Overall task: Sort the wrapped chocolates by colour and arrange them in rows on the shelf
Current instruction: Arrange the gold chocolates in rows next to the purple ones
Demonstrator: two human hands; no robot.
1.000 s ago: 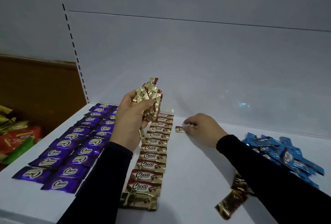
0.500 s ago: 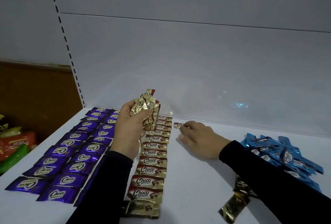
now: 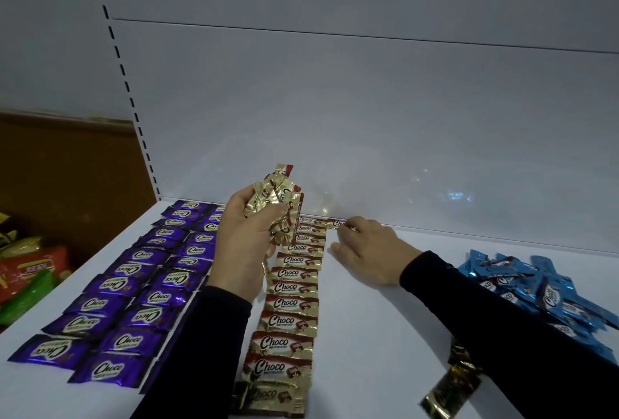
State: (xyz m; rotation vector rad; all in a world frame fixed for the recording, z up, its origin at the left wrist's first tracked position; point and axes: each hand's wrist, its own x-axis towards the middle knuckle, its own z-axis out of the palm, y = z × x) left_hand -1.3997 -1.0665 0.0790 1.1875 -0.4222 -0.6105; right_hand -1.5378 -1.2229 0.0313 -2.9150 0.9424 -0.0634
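head: left hand [image 3: 243, 244] grips crinkly gold chocolates [image 3: 276, 204].

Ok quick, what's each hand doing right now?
Left hand: raised, gripping a bunch of gold chocolates.
Right hand: on the shelf, fingertips pinching one gold chocolate at the back.

The left sleeve [image 3: 207, 345] covers part of the purple chocolates [image 3: 134, 288]; the right sleeve [image 3: 522, 335] hides most of a loose gold wrapper [image 3: 449, 388]; the blue chocolates [image 3: 542, 291] run past the right edge
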